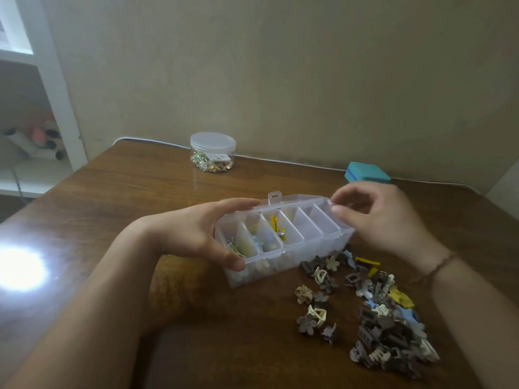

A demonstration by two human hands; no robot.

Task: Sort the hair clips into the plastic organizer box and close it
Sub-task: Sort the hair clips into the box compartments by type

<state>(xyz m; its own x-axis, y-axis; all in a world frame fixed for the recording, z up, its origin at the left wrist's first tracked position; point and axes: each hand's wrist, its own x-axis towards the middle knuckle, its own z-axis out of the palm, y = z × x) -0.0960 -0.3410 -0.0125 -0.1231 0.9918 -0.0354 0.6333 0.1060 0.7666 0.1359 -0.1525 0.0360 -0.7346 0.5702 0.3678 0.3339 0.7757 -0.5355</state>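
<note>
While the clear plastic compartmented organizer box is sitting mid-table, the left hand is gripping its nine-o'clock end and the right hand is pinching its two-o'clock corner, so steadying it level before feeding in the brown, cream and blue small hair clips heaped at five o'clock looks wisest.

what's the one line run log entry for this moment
phase: sorting | left hand: grips organizer box end | right hand: pinches far corner | lid: open | hair clips: most in pile on table
</note>
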